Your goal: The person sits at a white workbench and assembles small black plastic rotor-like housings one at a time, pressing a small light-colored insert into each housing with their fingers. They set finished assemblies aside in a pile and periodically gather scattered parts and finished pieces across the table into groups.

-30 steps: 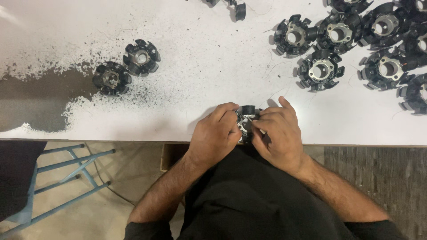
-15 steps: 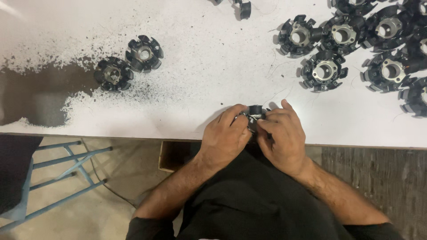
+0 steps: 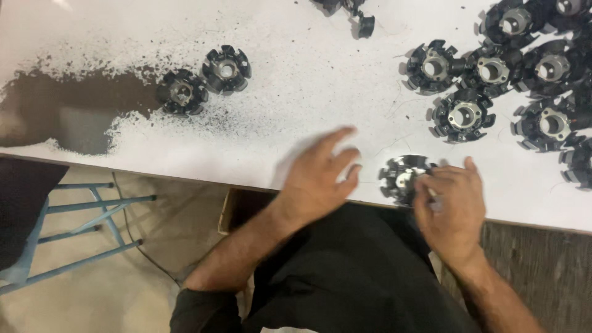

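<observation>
1. The left hand [image 3: 320, 179] is hanging over the table [image 3: 296, 92] in the lower middle of the frame, with its fingers spread out and nothing in it
2. That hand is looking blurry in the picture
3. The right hand [image 3: 450, 206] is sitting at the lower right, at the near edge of the table, and its fingers are bending in and touching the round black part [image 3: 404, 176]
4. It seems to be pinching something small and light between its fingers, but I cannot tell what it is
5. The round black part is lying flat on the table between the two hands, just beside the right one and apart from the left one
6. It is looking like a little wheel with short teeth sticking out all around and a shiny silver middle
7. A bunch of the same parts [image 3: 493, 68] is lying in the upper right of the frame, close together
8. Two more parts [image 3: 203, 80] are lying side by side in the upper left, well apart from the hands
9. A dark worn patch [image 3: 74, 117] with black specks is spreading over the left side of the white table
10. A blue metal frame [image 3: 80, 222] is standing on the floor at the lower left, under the table edge
11. A cardboard box [image 3: 237, 206] is peeking out below the table, near the left arm
</observation>
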Available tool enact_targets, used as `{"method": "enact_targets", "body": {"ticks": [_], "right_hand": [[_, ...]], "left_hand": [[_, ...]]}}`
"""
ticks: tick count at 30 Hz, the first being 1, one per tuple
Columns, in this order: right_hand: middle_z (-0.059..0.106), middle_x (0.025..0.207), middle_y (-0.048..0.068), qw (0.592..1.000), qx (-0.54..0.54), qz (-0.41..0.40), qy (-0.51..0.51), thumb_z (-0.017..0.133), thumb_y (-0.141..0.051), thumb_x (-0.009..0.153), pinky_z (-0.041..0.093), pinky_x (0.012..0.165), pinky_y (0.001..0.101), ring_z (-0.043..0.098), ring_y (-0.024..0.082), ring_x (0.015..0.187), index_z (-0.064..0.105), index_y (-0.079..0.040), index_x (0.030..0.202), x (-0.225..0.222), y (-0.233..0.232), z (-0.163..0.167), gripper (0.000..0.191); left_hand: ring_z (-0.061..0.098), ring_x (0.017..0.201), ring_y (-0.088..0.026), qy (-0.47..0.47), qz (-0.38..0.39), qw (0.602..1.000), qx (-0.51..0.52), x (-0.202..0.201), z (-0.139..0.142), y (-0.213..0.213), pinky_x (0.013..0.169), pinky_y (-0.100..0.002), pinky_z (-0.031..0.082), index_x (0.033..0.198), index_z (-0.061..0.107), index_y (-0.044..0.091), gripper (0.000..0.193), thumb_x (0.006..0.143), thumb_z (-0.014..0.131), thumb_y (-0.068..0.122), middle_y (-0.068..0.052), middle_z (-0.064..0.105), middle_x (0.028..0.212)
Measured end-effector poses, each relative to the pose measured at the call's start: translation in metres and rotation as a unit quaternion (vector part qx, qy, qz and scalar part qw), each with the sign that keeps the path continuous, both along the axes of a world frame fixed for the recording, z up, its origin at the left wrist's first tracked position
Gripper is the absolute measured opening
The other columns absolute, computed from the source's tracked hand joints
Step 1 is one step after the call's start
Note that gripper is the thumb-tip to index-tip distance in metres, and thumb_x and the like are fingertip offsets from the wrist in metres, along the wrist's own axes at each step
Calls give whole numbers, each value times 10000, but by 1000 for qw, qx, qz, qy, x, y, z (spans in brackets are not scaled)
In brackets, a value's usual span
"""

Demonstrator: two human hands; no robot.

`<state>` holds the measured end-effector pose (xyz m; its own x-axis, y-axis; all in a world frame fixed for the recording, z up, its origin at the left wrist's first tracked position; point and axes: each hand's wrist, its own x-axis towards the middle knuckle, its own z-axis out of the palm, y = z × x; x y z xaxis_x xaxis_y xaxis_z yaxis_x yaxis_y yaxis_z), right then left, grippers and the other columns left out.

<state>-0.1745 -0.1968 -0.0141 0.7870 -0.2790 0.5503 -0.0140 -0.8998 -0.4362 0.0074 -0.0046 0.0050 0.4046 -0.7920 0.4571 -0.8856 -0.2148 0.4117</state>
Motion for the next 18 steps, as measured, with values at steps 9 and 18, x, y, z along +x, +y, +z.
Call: {"method": "enact_targets", "body": {"ticks": [9,18], "right_hand": [[620,1134,78,990,-76,-106,45,733,17,1125,380,1255,449,618,278,1065,555,-62,1167,-44,-81,-24,198],[622,1139,90,989,-73,-124,34,739,19,1082,318,1299,483,623,288,1116,578,-53,1170,-41,-82,-19,197]], "left_hand": [[367,1375,-542,118,264,916,277,161,65,38,1125,-602,373,1617,72,-57,1258,835,809,596,-420,216,1578],[326,1459,-455,76,-89,951,286,56,49,-2,1186,-598,272,1582,186,40,1107,803,859,448,-298,310,1559]]}}
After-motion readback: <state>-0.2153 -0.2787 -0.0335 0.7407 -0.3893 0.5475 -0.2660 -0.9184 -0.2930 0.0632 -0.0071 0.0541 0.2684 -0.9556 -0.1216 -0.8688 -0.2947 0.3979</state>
